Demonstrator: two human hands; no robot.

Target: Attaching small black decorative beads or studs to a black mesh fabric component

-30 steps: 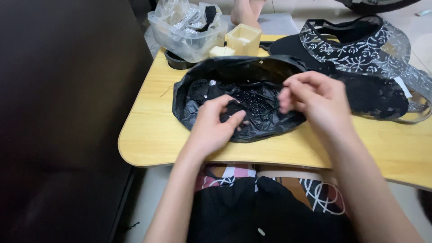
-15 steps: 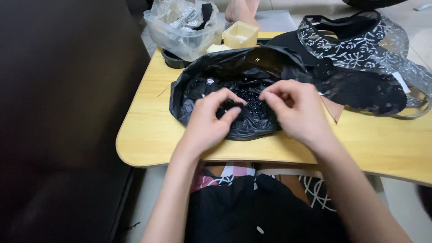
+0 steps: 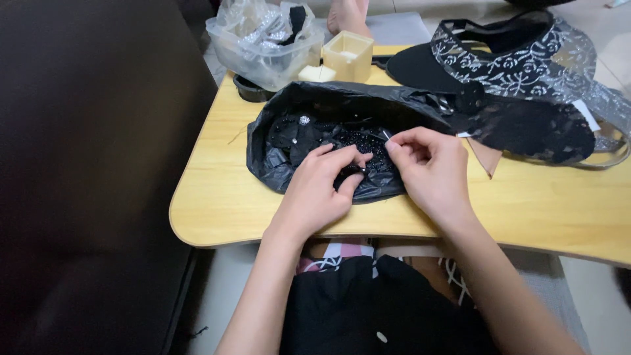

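Pale wood fills the scene: a small lap table (image 3: 217, 197) spans your knees, with a dark wall at your left. Across its middle lies a black plastic bag (image 3: 276, 141), spread open like a tray so its loose black beads (image 3: 358, 141) stay pooled; its long axis runs left to right, mouth facing up toward you. Behind it rest a black patterned visor (image 3: 499, 59) and a clear tub (image 3: 263, 46) of trimmings, back from your hands. Your left hand (image 3: 319, 190) presses on the bag, fingers curled narrow over beads. Your right hand (image 3: 430, 167) pinches a thin needle-like piece, too small to identify.
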